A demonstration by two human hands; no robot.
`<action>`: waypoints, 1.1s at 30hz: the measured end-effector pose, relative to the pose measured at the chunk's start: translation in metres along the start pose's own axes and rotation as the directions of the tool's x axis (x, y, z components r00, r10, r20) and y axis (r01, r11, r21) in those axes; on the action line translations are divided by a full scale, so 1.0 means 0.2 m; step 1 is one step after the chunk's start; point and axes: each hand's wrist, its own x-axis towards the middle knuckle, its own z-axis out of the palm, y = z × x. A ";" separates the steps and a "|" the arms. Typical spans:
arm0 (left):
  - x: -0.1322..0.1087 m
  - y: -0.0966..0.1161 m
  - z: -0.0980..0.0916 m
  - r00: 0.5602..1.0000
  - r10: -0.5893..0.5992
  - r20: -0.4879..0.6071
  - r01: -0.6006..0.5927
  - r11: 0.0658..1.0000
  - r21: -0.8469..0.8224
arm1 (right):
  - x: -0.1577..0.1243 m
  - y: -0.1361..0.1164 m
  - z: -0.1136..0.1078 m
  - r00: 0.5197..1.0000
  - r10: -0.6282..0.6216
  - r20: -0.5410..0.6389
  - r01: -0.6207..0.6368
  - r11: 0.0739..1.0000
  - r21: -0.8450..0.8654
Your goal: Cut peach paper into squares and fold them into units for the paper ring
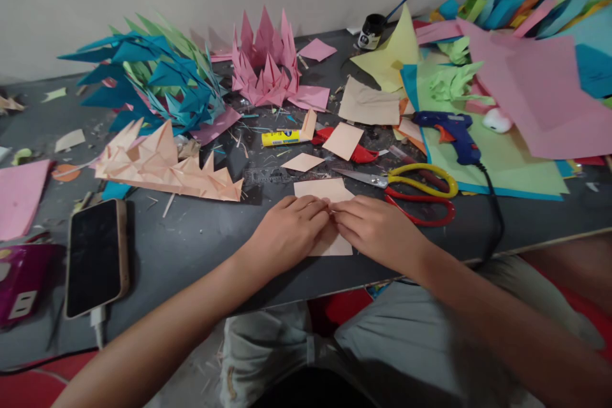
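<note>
A square of peach paper (321, 188) lies on the dark table near its front edge. My left hand (289, 226) and my right hand (380, 226) meet over its middle, fingertips pinched together on the sheet; what the fingertips cover is hidden. Just right of the paper rest scissors (423, 172) with one yellow and one red handle. Behind it lie two smaller peach paper pieces (343, 140) (303, 162) and a yellow glue stick (281, 138). To the left stretches a strip of folded peach paper points (165, 169).
Blue-green (167, 76) and pink (265, 70) folded paper rings stand at the back. A phone (95, 255) on a cable lies left. On the right, a blue glue gun (454, 131) with a cord sits on coloured sheets (521, 172). A black paint jar (370, 33) holds a brush.
</note>
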 end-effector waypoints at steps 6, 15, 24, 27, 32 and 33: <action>-0.01 0.04 -0.02 0.998 -0.043 0.034 0.042 0.999 0.020 | -0.04 -0.10 -0.06 0.997 0.060 0.055 -0.054 0.993 -0.105; -0.03 0.09 -0.04 0.997 -0.072 -0.004 0.072 0.996 0.060 | 0.00 -0.08 0.01 0.981 0.190 0.035 -0.186 0.978 -0.097; -0.06 0.02 -0.16 0.989 -0.121 0.084 0.123 0.992 -0.019 | 0.02 -0.08 -0.02 0.958 0.256 0.128 -0.254 0.967 -0.031; -0.03 -0.03 -0.12 0.993 -0.116 -0.007 0.115 0.988 -0.108 | 0.00 -0.04 -0.02 0.958 0.238 0.158 -0.258 0.958 0.121; 0.01 -0.07 -0.03 0.989 -0.121 -0.089 0.082 0.931 -0.355 | -0.02 0.02 0.00 0.977 0.159 0.144 -0.197 0.931 0.306; 0.02 -0.07 -0.02 0.990 -0.120 -0.072 0.084 0.921 -0.379 | -0.02 0.02 0.00 0.974 0.173 0.145 -0.212 0.923 0.323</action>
